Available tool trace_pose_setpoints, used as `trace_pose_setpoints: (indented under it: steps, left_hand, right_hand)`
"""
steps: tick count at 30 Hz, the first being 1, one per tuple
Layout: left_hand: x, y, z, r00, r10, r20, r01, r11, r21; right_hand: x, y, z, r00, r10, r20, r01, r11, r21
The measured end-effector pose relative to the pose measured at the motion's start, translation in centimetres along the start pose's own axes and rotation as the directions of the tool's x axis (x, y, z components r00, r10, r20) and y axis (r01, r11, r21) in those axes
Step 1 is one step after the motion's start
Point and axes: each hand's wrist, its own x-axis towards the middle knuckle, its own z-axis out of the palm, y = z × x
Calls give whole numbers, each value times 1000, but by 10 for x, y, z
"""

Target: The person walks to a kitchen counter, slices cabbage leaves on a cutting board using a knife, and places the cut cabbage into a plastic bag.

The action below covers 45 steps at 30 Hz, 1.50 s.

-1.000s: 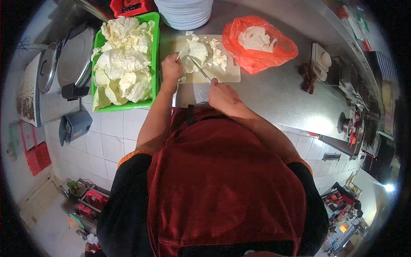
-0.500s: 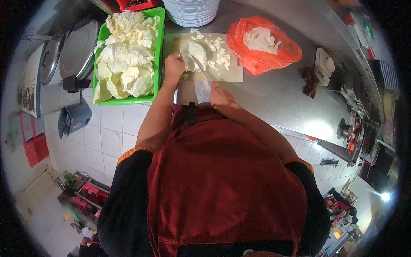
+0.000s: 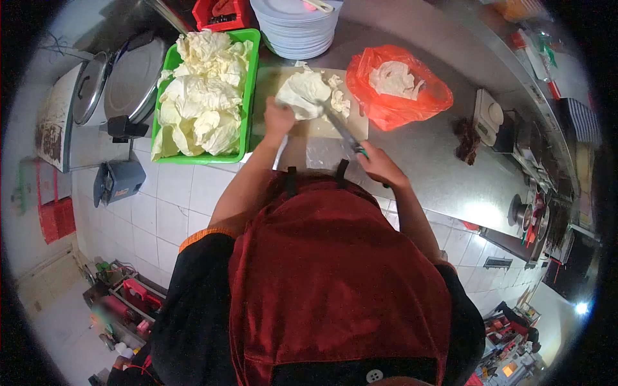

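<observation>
A pale cabbage leaf (image 3: 301, 90) lies on the cutting board (image 3: 322, 127), its left edge in the closed fingers of my left hand (image 3: 280, 118). My right hand (image 3: 381, 166) is wrapped round the green handle of a kitchen knife (image 3: 345, 132). The blade slants up and left, and its tip reaches the right side of the leaf. Small torn or cut cabbage pieces (image 3: 339, 101) sit just right of the leaf. Left of the board, the green basket (image 3: 252, 87) is heaped with cabbage leaves (image 3: 206, 103).
An orange-red plastic bag (image 3: 386, 116) with a pale leaf in it stands right of the board. Stacked white plates (image 3: 297, 38) rise behind. Farther right on the steel counter (image 3: 425, 151) are a dark stringy clump (image 3: 468, 140) and a white scale (image 3: 489, 112).
My right hand with the knife has swung right and away from the body's middle, turning the blade to point up-left. The leaf now covers more of the board's middle. The view has tilted slightly.
</observation>
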Motion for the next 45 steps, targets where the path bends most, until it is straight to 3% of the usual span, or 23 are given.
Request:
trace_pose_setpoints:
  steps: [1, 2, 3, 4, 5, 6, 7, 8, 9, 11, 12, 14, 15, 17, 19, 21, 25, 27, 28, 30, 36, 40, 45]
  left_hand:
    - [-10, 3, 8, 966, -230, 120, 249, 954, -169]
    - [-22, 23, 9, 937, -239, 254, 320, 879, -354]
    - [-31, 37, 6, 937, -235, 260, 319, 879, -354]
    - [-41, 48, 3, 976, -77, 201, 73, 997, 29]
    - [-47, 60, 1, 972, 99, 212, -181, 893, 413]
    - [-50, 77, -3, 970, 100, 222, -186, 892, 412]
    - [-55, 94, -9, 914, 338, 224, -403, 694, 596]
    - [-56, 101, -14, 790, 546, 279, -540, 405, 737]
    - [-48, 90, -16, 788, 547, 284, -545, 402, 736]
    - [-30, 58, -19, 744, 404, 532, -664, 356, 658]
    - [-32, 55, -16, 741, 404, 537, -668, 356, 654]
    - [-34, 52, -9, 850, 104, 516, -476, 572, 668]
    - [-38, 54, -6, 848, 104, 520, -479, 570, 667]
    - [-48, 60, 2, 887, -118, 446, -324, 530, 784]
    - [-46, 56, 6, 898, -107, 427, -320, 509, 799]
    - [-42, 64, 6, 900, -157, 406, -254, 569, 782]
    - [-23, 77, -15, 859, -120, 498, -376, 512, 772]
    - [-17, 77, -23, 681, 289, 672, -724, 400, 562]
    - [-14, 72, -23, 682, 290, 671, -723, 400, 562]
    - [-9, 51, -19, 664, 173, 728, -648, 619, 444]
    - [-25, 45, -4, 782, 129, 610, -514, 686, 514]
    - [-20, 25, -2, 780, 224, 584, -563, 659, 499]
    - [-3, 20, -11, 704, 265, 659, -557, 781, 282]
  right_hand:
    - [-14, -1, -11, 999, 16, -39, -13, 998, 64]
    - [-26, 0, -19, 999, 20, -42, -17, 998, 64]
    - [-36, 3, -25, 991, 91, -95, -86, 995, 51]
    - [-44, 2, -30, 976, 162, -146, -157, 987, 43]
    - [-50, -4, -33, 974, 168, -152, -163, 986, 47]
    - [-56, -12, -36, 968, 203, -150, -194, 978, 74]
    - [-61, -20, -37, 961, 238, -141, -226, 969, 100]
    - [-62, -28, -37, 959, 244, -141, -231, 967, 105]
    - [-60, -37, -35, 970, 233, -70, -222, 966, 133]
    - [-54, -47, -21, 975, 224, 1, -221, 961, 166]
    - [-48, -47, -10, 987, 158, 2, -157, 981, 110]
    - [-33, -41, 13, 996, 92, 3, -92, 994, 55]
    - [-25, -38, 25, 996, 88, 8, -88, 996, 34]
    - [-14, -44, 34, 997, 80, 11, -80, 997, 16]
    - [-10, -64, 30, 967, 245, 69, -246, 969, 17]
    - [-5, -64, 31, 955, 288, 65, -289, 957, 7]
    - [1, -49, 40, 943, 331, 34, -329, 942, -60]
    - [2, -48, 38, 939, 343, 22, -340, 937, -76]
    - [2, -48, 36, 935, 355, 9, -352, 931, -91]
    - [2, -56, 25, 931, 365, 20, -359, 922, -149]
    - [10, -66, 24, 911, 411, 43, -399, 902, -167]
    - [16, -75, 25, 932, 358, 61, -348, 928, -134]
    - [23, -66, 36, 949, 315, 17, -311, 944, -113]
